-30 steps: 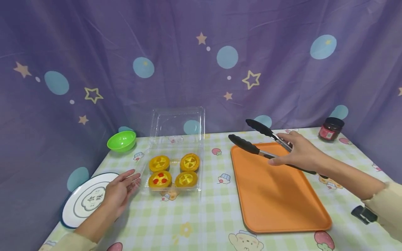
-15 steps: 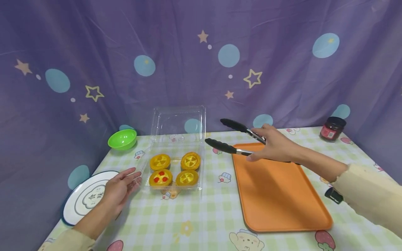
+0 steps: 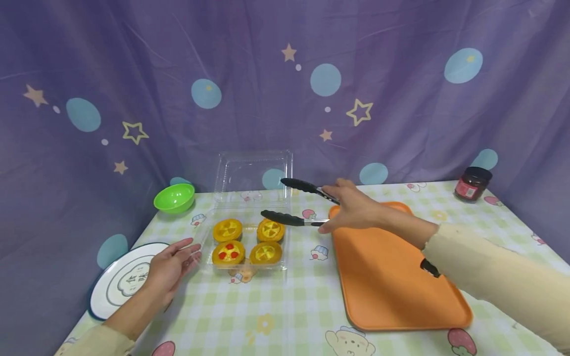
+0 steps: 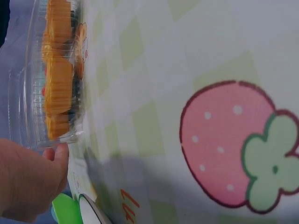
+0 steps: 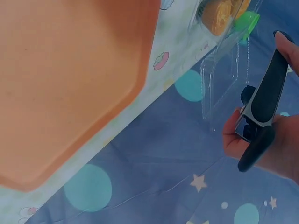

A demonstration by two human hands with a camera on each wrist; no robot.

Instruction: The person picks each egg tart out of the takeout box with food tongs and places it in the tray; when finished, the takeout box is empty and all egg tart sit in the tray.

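Note:
My right hand (image 3: 354, 207) grips a pair of black-tipped metal tongs (image 3: 285, 218), their arms spread apart, in the head view. The tips hover by the right side of a clear plastic clamshell box (image 3: 254, 203) whose lid stands raised. Several egg tarts sit inside, among them one with red pieces on top (image 3: 228, 253) and a yellow-topped one (image 3: 270, 230). At the box's left side is my left hand (image 3: 171, 267), fingers extended; in the left wrist view its fingertips meet or nearly meet the box wall (image 4: 74, 128). The right wrist view shows the tongs' handles (image 5: 268, 93) in my right hand.
Below my right arm lies an orange tray (image 3: 401, 296). A white plate (image 3: 104, 291) with a blue rim sits under my left forearm, and a green bowl (image 3: 174, 199) is behind it. A dark-lidded jar (image 3: 473, 184) stands at the far right, before a purple curtain (image 3: 249, 74).
My right hand has carried the open tongs leftward, from above the orange tray to the right edge of the clear box. My left hand has stayed by the box.

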